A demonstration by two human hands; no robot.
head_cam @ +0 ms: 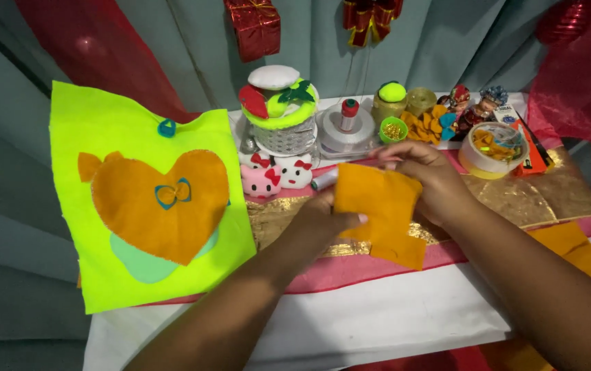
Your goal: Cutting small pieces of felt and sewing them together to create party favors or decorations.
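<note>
Two hands on one orange felt piece (382,209): my left hand (323,223) pinches its left edge, thumb on front, and my right hand (427,180) grips its top right corner, so it hangs between them above the table (378,316). Left of my left hand lies one neon sheet (103,275) bearing one orange heart (151,206). Beyond my hands sit two plush heads (276,175) and one tape roll (489,152). Two more orange pieces (584,251) lie right of my right forearm.

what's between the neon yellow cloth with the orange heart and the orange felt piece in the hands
In the head view, the left hand and gold foil strip lie between; two small plush heads sit just above.
</note>
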